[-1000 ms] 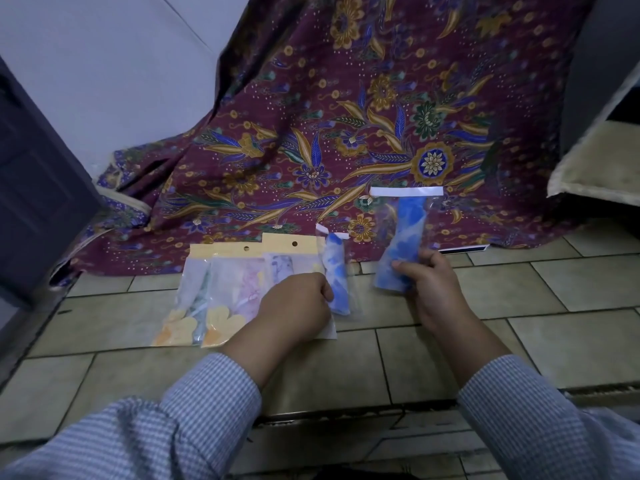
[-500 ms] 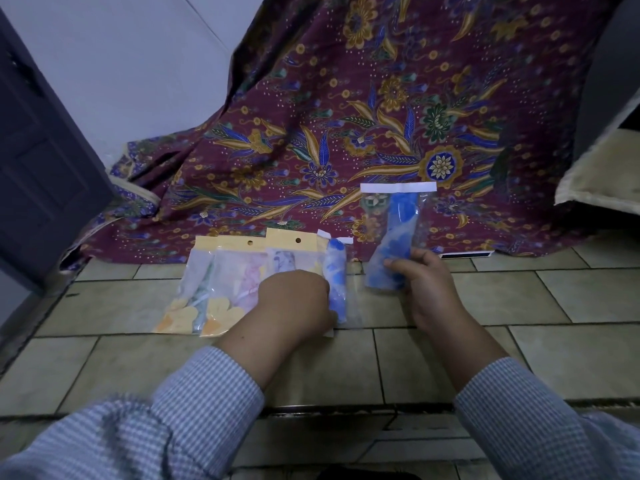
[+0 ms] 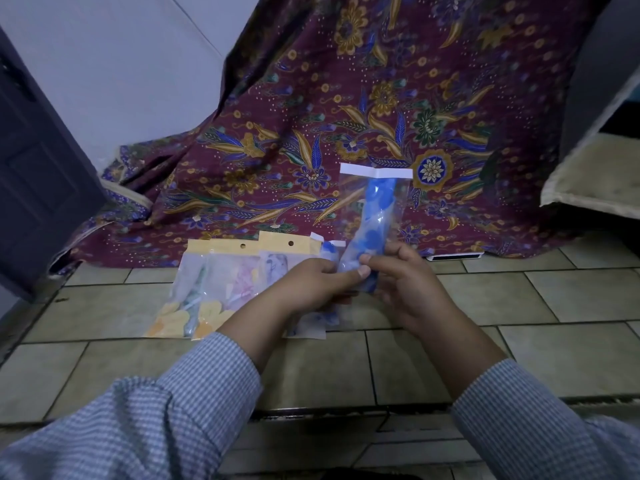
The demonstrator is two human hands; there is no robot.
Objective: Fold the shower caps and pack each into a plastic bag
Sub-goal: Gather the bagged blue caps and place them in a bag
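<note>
a home floor: beige tiled floor [image 3: 571, 306], draped batik cloth [image 3: 381, 98], dark door [image 3: 34, 185].

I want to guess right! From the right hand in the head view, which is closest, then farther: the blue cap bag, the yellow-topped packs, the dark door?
1. Blue cap bag: pinched by the right hand.
2. Yellow-topped packs: on the floor, left.
3. Dark door: far left.

The floor [image 3: 571, 299] was laid with pale rectangular tiles and dark grout lines. On it, side by side and overlapping, lay packed bags with yellow header cards [image 3: 221, 278]. Just right of them lay a clear bag holding a blue cap [image 3: 329, 317]. Behind, a maroon floral cloth [image 3: 277, 188] spilled onto the tiles.
</note>
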